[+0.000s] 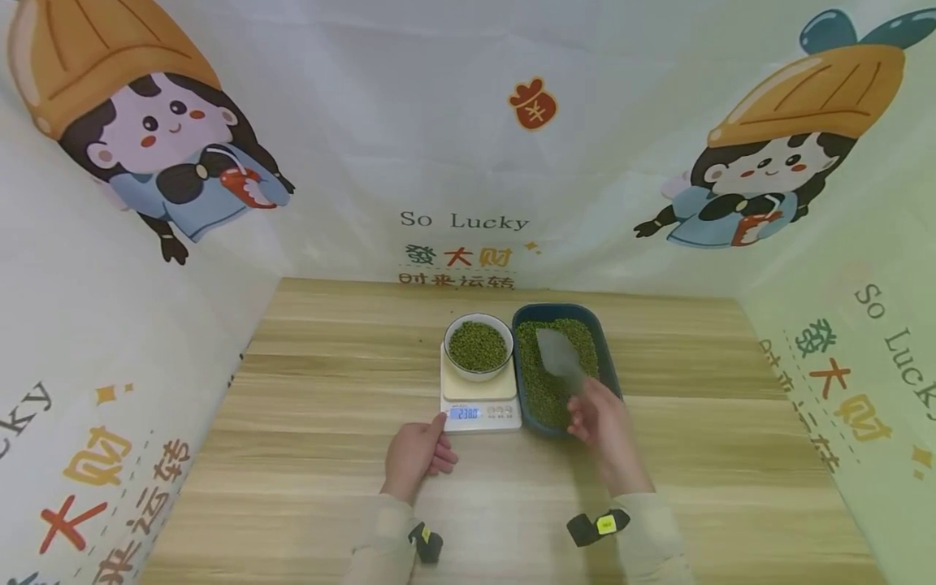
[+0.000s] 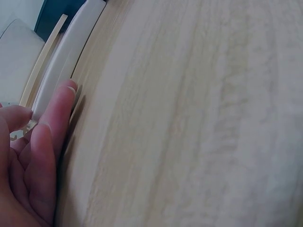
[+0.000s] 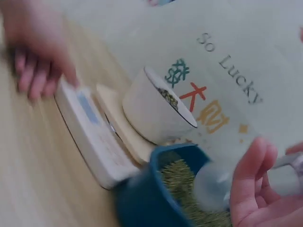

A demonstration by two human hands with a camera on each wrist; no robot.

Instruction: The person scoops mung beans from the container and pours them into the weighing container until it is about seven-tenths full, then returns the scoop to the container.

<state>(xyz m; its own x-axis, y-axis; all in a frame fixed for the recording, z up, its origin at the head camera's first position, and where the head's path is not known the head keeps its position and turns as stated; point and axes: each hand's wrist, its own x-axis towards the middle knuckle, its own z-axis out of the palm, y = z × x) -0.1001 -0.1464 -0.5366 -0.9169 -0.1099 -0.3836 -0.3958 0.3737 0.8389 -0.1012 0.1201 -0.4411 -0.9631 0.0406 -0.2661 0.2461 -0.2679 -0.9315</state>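
Observation:
A white kitchen scale (image 1: 504, 423) carries a white bowl (image 1: 478, 375) with a dark rim, filled with green mung beans (image 1: 477, 345). Its lit display (image 1: 464, 413) appears to read 238.0. My left hand (image 1: 415, 455) rests at the scale's front left corner, one fingertip right at its edge and the other fingers loosely bent, holding nothing. To the right stands a dark blue bin (image 1: 613, 378) of mung beans. Over it my right hand (image 1: 603, 418) grips a translucent scoop (image 1: 557, 351) by the handle. In the right wrist view the scoop (image 3: 211, 187) overlaps the beans and looks blurred.
Bin and scale stand side by side on a wood-grain table (image 1: 329, 390). A printed cloth (image 1: 351, 146) hangs behind and along both sides. A few stray specks lie left of the bowl. Each wrist wears a black strap, the right one (image 1: 585, 530) with a yellow tag.

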